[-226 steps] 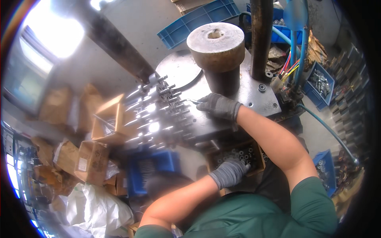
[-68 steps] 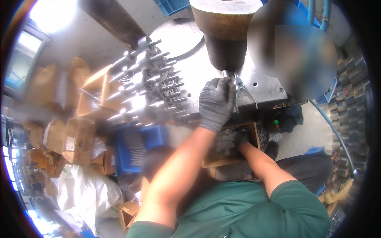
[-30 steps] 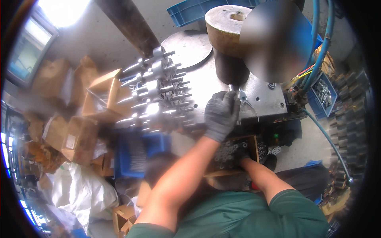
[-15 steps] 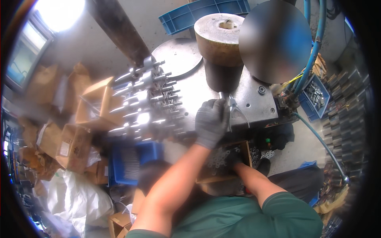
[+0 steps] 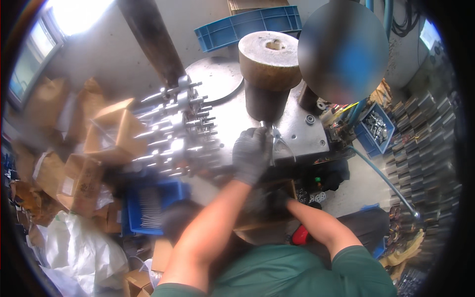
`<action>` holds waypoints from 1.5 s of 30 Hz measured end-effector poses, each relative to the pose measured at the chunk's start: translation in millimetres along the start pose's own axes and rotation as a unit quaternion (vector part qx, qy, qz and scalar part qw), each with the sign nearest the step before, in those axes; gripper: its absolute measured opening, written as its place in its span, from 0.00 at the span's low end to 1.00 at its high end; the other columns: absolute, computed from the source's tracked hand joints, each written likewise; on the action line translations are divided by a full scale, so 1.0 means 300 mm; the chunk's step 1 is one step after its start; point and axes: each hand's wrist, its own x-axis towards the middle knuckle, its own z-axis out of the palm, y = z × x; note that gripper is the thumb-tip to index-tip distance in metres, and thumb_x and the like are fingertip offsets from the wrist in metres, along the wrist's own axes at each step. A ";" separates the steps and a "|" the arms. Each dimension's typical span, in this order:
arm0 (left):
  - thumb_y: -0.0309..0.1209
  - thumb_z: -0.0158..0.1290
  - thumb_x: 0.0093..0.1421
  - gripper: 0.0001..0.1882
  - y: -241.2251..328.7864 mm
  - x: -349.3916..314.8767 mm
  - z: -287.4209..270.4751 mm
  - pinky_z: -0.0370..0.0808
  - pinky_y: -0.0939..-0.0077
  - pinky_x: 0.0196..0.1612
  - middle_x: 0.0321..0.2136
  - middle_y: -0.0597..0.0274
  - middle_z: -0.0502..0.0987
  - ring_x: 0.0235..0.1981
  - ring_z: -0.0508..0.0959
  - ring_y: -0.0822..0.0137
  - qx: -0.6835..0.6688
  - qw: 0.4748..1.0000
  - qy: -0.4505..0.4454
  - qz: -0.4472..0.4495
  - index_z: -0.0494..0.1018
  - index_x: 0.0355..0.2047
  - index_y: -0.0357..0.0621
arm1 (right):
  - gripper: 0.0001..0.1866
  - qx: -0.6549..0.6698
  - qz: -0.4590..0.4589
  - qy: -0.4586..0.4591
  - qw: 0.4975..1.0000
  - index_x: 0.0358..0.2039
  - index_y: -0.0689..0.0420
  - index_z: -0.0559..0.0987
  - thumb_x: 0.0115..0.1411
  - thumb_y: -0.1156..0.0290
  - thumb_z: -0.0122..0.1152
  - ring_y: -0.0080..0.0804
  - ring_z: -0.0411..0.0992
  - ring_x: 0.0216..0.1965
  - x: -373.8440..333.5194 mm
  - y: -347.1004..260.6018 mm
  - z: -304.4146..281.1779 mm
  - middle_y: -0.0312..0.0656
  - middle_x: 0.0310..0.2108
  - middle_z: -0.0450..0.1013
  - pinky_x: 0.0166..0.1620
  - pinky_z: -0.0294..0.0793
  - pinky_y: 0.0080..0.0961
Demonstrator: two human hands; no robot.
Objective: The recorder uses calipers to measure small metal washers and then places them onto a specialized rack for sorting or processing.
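Note:
My left hand (image 5: 251,152), in a grey glove, is closed at the front of the steel plate (image 5: 309,138), right below a dark press column (image 5: 267,101). A small shiny metal pin (image 5: 266,123) shows just beyond its fingertips; what the fingers grip is mostly hidden. Close on its right lies a pair of pliers (image 5: 281,141) with the handles spread. Lower down, my right hand (image 5: 277,199), in a dark glove, reaches into a carton (image 5: 257,226) below the plate's front edge. Its fingers are blurred and lost in shadow, as are the carton's contents.
Rows of shiny shafted metal parts (image 5: 180,119) stand left of the column. A blue bin (image 5: 158,218) of thin rods and open cardboard boxes (image 5: 111,131) are farther left. On the right are a blue bin (image 5: 378,126) of small metal parts and a hose (image 5: 381,175).
The whole view has shifted, with the bench now lower and farther left. My left hand stays beside the pliers. My right hand is still in the carton, and a red object shows by my right forearm.

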 end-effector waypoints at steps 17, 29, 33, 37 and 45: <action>0.39 0.59 0.69 0.18 0.010 0.021 -0.046 0.75 0.50 0.60 0.52 0.46 0.79 0.56 0.77 0.45 -0.096 0.994 -0.060 -0.006 0.80 0.51 0.39 | 0.11 0.121 -0.140 0.402 0.897 0.33 0.59 0.82 0.49 0.73 0.73 0.35 0.76 0.37 -0.482 -0.286 -1.104 0.42 0.33 0.75 0.44 0.78 0.35; 0.39 0.65 0.61 0.22 0.092 -0.018 -0.134 0.71 0.45 0.67 0.58 0.45 0.76 0.63 0.73 0.41 -0.051 0.979 -0.189 0.052 0.81 0.52 0.43 | 0.17 -0.071 -0.149 0.481 0.861 0.46 0.54 0.87 0.54 0.70 0.74 0.52 0.74 0.56 -0.236 -0.193 -1.006 0.49 0.51 0.78 0.58 0.78 0.43; 0.38 0.66 0.59 0.23 0.089 -0.022 -0.122 0.72 0.45 0.66 0.59 0.46 0.76 0.63 0.73 0.41 -0.029 0.980 -0.187 0.065 0.80 0.53 0.43 | 0.21 -0.055 -0.174 0.495 0.850 0.46 0.58 0.86 0.52 0.69 0.79 0.52 0.79 0.51 -0.276 -0.177 -1.001 0.51 0.50 0.80 0.55 0.81 0.43; 0.37 0.67 0.57 0.24 0.080 -0.027 -0.116 0.72 0.46 0.66 0.61 0.47 0.74 0.63 0.72 0.42 -0.013 0.978 -0.191 0.082 0.80 0.52 0.43 | 0.23 -0.056 -0.143 0.477 0.865 0.47 0.55 0.87 0.49 0.67 0.78 0.50 0.77 0.51 -0.286 -0.146 -0.989 0.47 0.51 0.79 0.58 0.77 0.43; 0.34 0.68 0.57 0.27 0.087 -0.040 -0.130 0.72 0.48 0.65 0.60 0.46 0.74 0.63 0.72 0.42 -0.048 0.982 -0.167 0.069 0.77 0.56 0.41 | 0.21 0.456 -0.114 0.362 0.805 0.52 0.53 0.81 0.58 0.77 0.73 0.36 0.75 0.53 -0.343 -0.144 -0.972 0.37 0.48 0.74 0.59 0.80 0.29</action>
